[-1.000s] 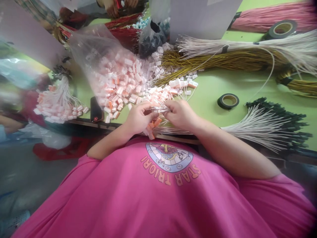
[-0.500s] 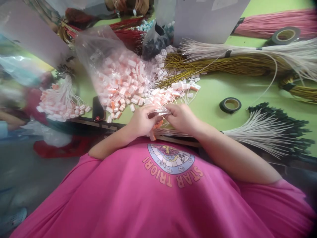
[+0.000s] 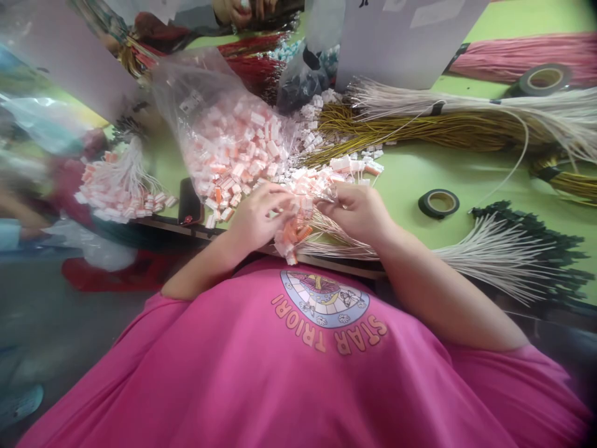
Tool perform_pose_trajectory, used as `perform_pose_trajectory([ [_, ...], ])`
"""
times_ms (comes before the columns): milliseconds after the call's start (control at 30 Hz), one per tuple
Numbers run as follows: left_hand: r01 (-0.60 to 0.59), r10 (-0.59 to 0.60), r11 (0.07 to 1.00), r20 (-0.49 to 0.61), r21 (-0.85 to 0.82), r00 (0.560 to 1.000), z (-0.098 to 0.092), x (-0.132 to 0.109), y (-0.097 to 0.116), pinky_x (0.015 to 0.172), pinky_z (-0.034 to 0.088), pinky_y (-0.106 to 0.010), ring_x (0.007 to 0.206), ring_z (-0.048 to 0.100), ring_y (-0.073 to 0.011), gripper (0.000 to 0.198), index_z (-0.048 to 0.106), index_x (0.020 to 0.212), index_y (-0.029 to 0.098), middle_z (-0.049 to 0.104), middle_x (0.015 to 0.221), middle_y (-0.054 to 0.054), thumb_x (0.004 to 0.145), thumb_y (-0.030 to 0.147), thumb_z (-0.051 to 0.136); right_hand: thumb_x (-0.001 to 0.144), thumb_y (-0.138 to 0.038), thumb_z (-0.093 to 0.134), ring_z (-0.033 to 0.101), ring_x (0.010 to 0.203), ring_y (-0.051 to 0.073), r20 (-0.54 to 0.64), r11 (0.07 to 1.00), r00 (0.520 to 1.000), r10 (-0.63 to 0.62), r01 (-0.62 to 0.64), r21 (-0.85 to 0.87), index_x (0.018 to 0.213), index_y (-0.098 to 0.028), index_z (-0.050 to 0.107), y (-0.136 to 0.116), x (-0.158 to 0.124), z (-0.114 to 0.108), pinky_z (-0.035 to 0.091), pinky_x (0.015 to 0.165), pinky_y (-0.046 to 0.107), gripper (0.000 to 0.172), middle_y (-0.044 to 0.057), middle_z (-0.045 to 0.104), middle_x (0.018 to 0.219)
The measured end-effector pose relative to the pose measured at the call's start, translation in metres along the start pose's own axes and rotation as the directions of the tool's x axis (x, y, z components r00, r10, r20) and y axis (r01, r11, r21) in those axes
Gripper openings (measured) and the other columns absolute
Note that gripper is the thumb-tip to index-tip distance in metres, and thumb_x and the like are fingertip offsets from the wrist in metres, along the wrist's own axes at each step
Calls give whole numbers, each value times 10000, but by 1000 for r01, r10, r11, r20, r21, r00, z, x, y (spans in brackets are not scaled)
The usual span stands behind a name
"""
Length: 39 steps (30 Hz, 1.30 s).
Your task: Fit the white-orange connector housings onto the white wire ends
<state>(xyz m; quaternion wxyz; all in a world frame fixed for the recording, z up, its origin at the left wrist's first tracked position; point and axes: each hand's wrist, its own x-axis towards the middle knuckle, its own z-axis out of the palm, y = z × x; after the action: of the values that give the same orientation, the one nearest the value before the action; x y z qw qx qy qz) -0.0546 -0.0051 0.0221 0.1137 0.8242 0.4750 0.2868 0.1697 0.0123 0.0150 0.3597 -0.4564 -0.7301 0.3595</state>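
Observation:
My left hand (image 3: 259,216) is curled at the table's front edge, its fingertips closed at a small white-and-orange plastic connector (image 3: 304,206). My right hand (image 3: 357,208) faces it from the right, thumb and fingers pinched on thin white wires whose ends show at the fingertips. Below and between the hands hang orange-and-white connectors (image 3: 291,239), with a bundle of white wires (image 3: 333,231) running right beneath my right hand. A pile of connectors (image 3: 321,177) with wires attached lies just beyond my fingers. Glare blurs the exact contact at the fingertips.
A clear bag of connectors (image 3: 242,134) lies behind my left hand; a phone (image 3: 189,202) sits left of it. Black tape (image 3: 438,204), wires with black connectors (image 3: 536,249), and yellow (image 3: 420,127) and white wire bundles (image 3: 466,102) lie right. A co-worker's hands (image 3: 242,11) are at the far side.
My hands have moved apart from the wire tips they held close together. My left hand has shifted left and the connectors between the hands show more. The whole view has shifted slightly.

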Motion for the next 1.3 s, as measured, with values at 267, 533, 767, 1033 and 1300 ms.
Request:
perform_pose_trajectory([
  [267,517,-573,687,-58,510,818,-23,10,-76,814,443,-443,953,563,-336,315,588,962,153,614,1002,-171,816,431,610,683,-215,650,435,615,115,21,933,997,80,-82,351,620,-179,521,3,-1,-3,313,559,277,148,-22,454,601],
  [533,489,-565,704,-12,516,825,-24,14,-74,820,449,-424,945,580,-310,155,598,917,149,631,1011,-168,830,251,522,694,-169,576,386,565,88,98,930,992,85,-114,348,601,-179,487,1,-1,-2,288,535,263,129,-44,420,574],
  [767,511,-518,837,19,-197,855,-24,4,-49,669,489,-296,687,613,-162,297,665,1072,178,665,762,-47,819,267,537,668,-154,542,379,566,86,82,971,995,51,-69,231,545,-179,444,-6,0,-5,283,533,258,159,-43,396,561],
  [1033,616,-428,234,489,-752,760,-6,-1,7,501,503,-190,558,607,-80,207,655,897,189,654,760,-2,698,175,710,656,-191,582,380,555,86,110,947,991,72,-103,305,545,-172,477,-5,-3,-5,280,530,259,154,-48,393,547],
  [1300,672,-362,130,596,-729,717,-4,3,21,614,573,-250,774,711,-184,337,639,1054,172,701,835,-58,721,122,646,681,-198,582,382,552,81,105,954,993,60,-88,285,555,-165,508,-4,-5,-2,283,523,248,150,-49,406,542],
])
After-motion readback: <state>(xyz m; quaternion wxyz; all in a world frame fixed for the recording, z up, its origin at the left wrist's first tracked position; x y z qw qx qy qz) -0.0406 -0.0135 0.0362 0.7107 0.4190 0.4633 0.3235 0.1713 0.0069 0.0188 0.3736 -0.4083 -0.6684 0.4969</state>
